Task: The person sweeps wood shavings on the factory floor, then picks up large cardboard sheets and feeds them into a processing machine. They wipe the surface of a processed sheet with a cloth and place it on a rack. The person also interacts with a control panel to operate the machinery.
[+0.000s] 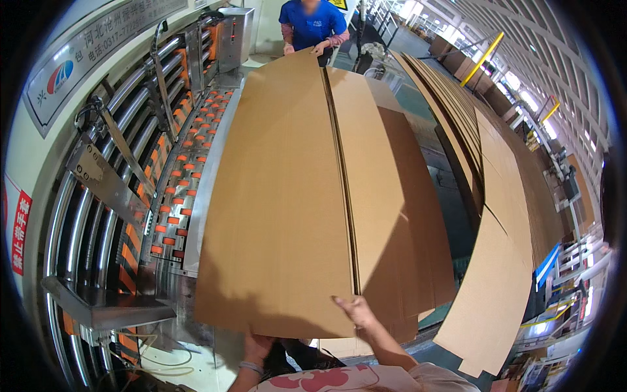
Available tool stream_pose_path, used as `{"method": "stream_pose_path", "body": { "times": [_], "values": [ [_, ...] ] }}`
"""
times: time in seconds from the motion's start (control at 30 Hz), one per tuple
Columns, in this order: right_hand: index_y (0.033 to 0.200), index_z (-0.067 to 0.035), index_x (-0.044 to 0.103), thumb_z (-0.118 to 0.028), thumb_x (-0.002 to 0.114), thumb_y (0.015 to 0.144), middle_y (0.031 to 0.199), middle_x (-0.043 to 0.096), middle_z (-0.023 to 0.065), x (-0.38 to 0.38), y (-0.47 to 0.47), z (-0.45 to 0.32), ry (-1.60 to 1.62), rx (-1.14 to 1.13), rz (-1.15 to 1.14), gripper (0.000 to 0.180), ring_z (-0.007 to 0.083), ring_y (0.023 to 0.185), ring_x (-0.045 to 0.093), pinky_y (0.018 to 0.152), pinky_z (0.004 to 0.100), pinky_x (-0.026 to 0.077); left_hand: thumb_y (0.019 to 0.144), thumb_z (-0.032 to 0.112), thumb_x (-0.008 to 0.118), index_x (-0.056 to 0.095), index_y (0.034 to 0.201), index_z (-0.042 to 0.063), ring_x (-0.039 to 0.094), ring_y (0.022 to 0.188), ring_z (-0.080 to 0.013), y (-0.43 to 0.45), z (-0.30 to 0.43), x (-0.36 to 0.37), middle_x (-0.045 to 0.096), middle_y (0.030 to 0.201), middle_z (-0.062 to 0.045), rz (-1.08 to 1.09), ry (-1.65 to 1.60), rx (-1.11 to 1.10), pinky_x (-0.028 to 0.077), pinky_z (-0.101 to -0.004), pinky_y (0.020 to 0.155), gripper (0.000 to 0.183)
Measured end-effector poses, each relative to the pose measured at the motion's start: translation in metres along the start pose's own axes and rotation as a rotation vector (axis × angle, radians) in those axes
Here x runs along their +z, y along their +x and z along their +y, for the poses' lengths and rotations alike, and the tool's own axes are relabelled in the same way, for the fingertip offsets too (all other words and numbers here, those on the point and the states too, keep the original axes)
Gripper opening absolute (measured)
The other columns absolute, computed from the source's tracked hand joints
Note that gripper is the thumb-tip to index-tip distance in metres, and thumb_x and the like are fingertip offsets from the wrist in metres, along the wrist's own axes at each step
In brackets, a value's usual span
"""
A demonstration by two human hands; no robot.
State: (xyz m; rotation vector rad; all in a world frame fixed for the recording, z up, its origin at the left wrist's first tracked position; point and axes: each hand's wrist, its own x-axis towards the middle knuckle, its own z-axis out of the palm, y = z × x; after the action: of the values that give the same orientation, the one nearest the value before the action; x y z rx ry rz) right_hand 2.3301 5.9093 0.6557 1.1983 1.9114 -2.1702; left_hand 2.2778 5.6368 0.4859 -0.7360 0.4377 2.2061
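A large flat corrugated cardboard sheet [274,196] stretches before me, with a dark gap along its right long edge. My left hand [258,345] holds its near edge from below, the fingers partly hidden under the board. At the near right corner, my right hand [356,311] grips the right edge, thumb over the top face. A person in a blue shirt [313,24] has both hands on the sheet's far end. More cardboard sheets [367,147] lie lower and to the right, partly covered by this one.
Left of the sheet is a feeding machine with orange feed wheels [172,220], steel rollers [73,225] and a metal bracket [110,304]. A slanted row of cardboard sheets [499,235] leans on the right. A yellow post [482,59] stands farther back.
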Motion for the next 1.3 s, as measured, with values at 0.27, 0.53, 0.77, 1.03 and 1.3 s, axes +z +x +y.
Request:
{"method": "stream_pose_path", "body": {
  "times": [0.27, 0.53, 0.77, 1.03, 1.3],
  "values": [
    [0.097, 0.000, 0.060, -0.025, 0.057, 0.082, 0.089, 0.062, 0.0095, -0.170, -0.071, 0.041, -0.305, -0.065, 0.321, 0.029, 0.0141, 0.080, 0.058, 0.066, 0.0270, 0.047, 0.086, 0.042, 0.045, 0.046, 0.115, 0.009, 0.054, 0.096, -0.0240, -0.010, -0.025, -0.013, 0.054, 0.110, -0.008, 0.148, 0.188, 0.222, 0.044, -0.0394, 0.085, 0.044],
    [0.100, 0.001, 0.057, -0.034, 0.049, 0.082, 0.090, 0.060, 0.0112, -0.299, -0.175, 0.097, 0.430, -0.316, 0.661, 0.040, 0.0179, 0.081, 0.057, 0.066, 0.0302, 0.047, 0.093, 0.029, 0.035, 0.042, 0.117, 0.003, 0.052, 0.103, -0.0228, -0.023, -0.168, 0.052, 0.053, 0.109, -0.011, -0.190, 0.463, -0.362, 0.041, -0.0368, 0.090, 0.037],
    [0.102, 0.002, 0.054, -0.042, 0.043, 0.082, 0.092, 0.059, 0.0128, -0.336, -0.202, 0.159, 0.744, -0.364, 0.841, 0.049, 0.0212, 0.081, 0.057, 0.066, 0.0329, 0.047, 0.088, 0.028, 0.047, 0.048, 0.113, 0.000, 0.054, 0.092, -0.0171, 0.015, -0.223, 0.143, 0.056, 0.104, -0.011, -0.865, 1.422, -0.571, 0.044, -0.0312, 0.082, 0.038],
    [0.104, 0.003, 0.051, -0.051, 0.035, 0.082, 0.094, 0.058, 0.0145, -0.377, -0.229, 0.209, 1.043, -0.516, 1.081, 0.060, 0.0250, 0.082, 0.056, 0.067, 0.0360, 0.047, 0.088, 0.029, 0.036, 0.034, 0.122, 0.002, 0.061, 0.070, -0.0242, 0.159, -0.175, 0.238, 0.061, 0.094, -0.015, -0.386, 2.138, -0.709, 0.049, -0.0328, 0.060, 0.043],
    [0.107, 0.004, 0.047, -0.060, 0.027, 0.082, 0.095, 0.056, 0.0163, -0.454, -0.394, 0.217, 1.229, -0.895, 1.470, 0.071, 0.0287, 0.082, 0.055, 0.067, 0.0391, 0.048, 0.086, 0.053, 0.035, 0.043, 0.120, 0.000, 0.054, 0.097, -0.0183, -0.007, -0.289, 0.347, 0.054, 0.113, -0.010, -0.919, 1.176, -0.734, 0.044, -0.0296, 0.082, 0.064]
  ]
}}
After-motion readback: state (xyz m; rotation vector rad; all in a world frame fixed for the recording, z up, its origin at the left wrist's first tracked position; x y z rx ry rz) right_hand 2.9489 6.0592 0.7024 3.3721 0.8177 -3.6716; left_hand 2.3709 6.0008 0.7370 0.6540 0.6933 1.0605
